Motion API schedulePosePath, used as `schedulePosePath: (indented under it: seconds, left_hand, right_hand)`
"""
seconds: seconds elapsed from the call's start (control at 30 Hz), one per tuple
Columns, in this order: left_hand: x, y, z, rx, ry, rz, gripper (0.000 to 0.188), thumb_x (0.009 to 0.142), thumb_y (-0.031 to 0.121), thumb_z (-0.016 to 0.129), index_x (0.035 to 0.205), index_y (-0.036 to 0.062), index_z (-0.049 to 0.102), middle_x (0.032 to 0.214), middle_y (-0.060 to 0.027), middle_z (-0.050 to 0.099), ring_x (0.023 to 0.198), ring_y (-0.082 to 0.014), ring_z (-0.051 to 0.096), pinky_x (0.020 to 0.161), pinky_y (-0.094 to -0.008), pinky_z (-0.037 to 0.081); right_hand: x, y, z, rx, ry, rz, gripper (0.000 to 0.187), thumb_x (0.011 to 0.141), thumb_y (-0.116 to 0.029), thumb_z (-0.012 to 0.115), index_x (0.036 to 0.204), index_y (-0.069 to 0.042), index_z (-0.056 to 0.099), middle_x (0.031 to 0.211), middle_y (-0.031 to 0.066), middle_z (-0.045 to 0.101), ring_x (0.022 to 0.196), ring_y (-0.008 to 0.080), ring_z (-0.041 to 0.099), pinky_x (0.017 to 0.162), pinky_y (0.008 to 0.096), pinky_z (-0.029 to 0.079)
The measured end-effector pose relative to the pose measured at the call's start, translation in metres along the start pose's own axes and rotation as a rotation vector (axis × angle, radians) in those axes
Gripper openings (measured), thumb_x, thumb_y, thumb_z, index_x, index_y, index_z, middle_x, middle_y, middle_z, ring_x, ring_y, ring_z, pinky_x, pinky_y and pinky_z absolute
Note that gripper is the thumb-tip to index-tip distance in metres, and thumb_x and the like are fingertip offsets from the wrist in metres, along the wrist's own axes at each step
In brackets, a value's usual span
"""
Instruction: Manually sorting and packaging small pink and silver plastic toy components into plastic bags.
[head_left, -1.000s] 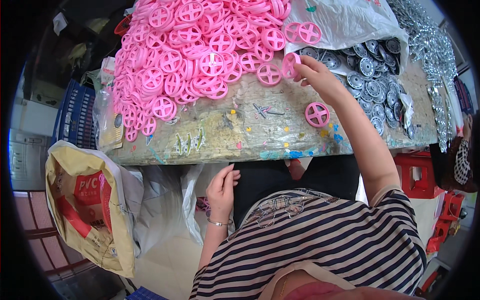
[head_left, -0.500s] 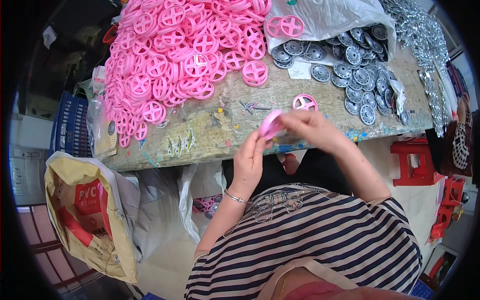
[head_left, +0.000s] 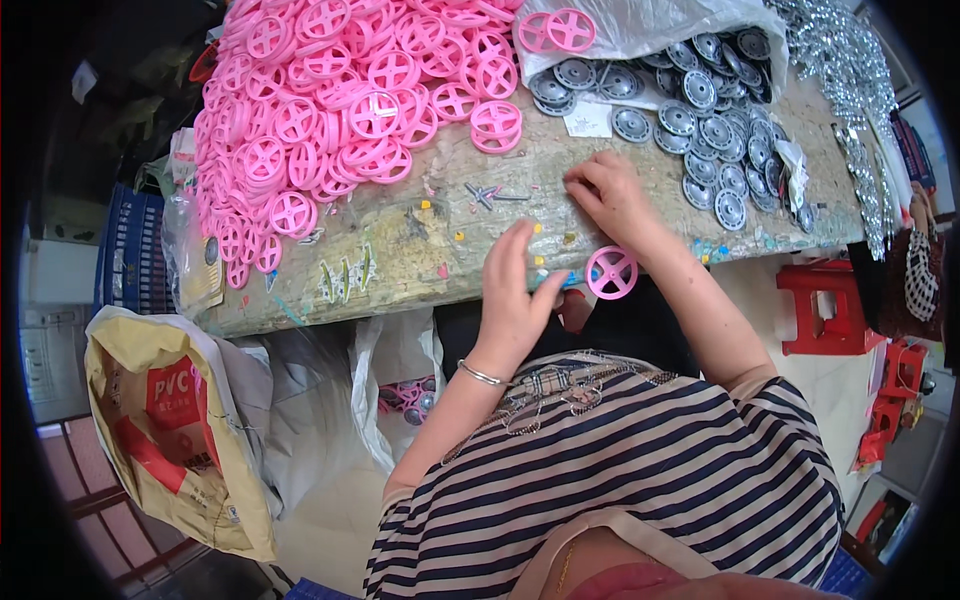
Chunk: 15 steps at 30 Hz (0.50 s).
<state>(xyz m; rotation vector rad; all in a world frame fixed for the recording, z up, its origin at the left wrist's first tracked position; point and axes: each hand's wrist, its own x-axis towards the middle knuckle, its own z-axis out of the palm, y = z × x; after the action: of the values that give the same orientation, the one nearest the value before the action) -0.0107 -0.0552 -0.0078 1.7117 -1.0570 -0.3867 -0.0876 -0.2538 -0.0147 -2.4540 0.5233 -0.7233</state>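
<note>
My left hand (head_left: 513,285) is open at the table's front edge, thumb apart from the fingers, with nothing seen in it. My right hand (head_left: 610,195) is over the table with its fingers curled; whatever lies under them, if anything, is hidden. A pink spoked wheel (head_left: 593,290) shows at the front edge, below my right wrist and to the right of my left hand; no fingers grip it. Left of my right hand lie several small grey pins (head_left: 485,196). A large heap of pink wheels (head_left: 290,120) covers the table's far left.
Grey disc-shaped hubcaps (head_left: 715,132) spill from a white sack (head_left: 640,35) at the back right. Silver tinsel (head_left: 840,70) lies beyond them. An open yellow-brown bag (head_left: 110,350) stands at the lower left. Red stools (head_left: 825,310) are on the floor at the right.
My hands have parted, and the pink wheel they held between them is no longer there. My right hand has moved up over where another wheel lay. A wheel now shows at the front edge.
</note>
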Motion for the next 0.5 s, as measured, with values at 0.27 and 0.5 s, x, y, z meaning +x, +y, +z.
schedulePosePath:
  seconds: [0.27,0.5]
  left_hand:
    - [-0.009,0.004,0.019,-0.043,-0.038,0.064,0.026,0.079,0.007,0.07,0.102,0.0011,0.058,0.099,-0.0136,0.058,0.076,-0.0234,0.059,0.069,-0.0313,0.049]
    - [-0.032,-0.011,0.009,-0.071,-0.02,-0.088,0.012,0.084,0.005,0.066,0.095,0.0007,0.064,0.084,-0.0097,0.063,0.071,-0.0169,0.062,0.063,-0.0268,0.049]
  right_hand:
    - [0.002,0.008,0.003,-0.031,0.045,-0.023,0.011,0.083,-0.012,0.063,0.09,-0.004,0.067,0.085,0.0119,0.06,0.084,0.0295,0.057,0.075,0.0378,0.044]
    - [-0.033,-0.033,-0.042,0.205,-0.03,0.169,0.017,0.088,-0.015,0.062,0.098,-0.002,0.064,0.09,0.0118,0.061,0.087,0.0237,0.059,0.074,0.033,0.047]
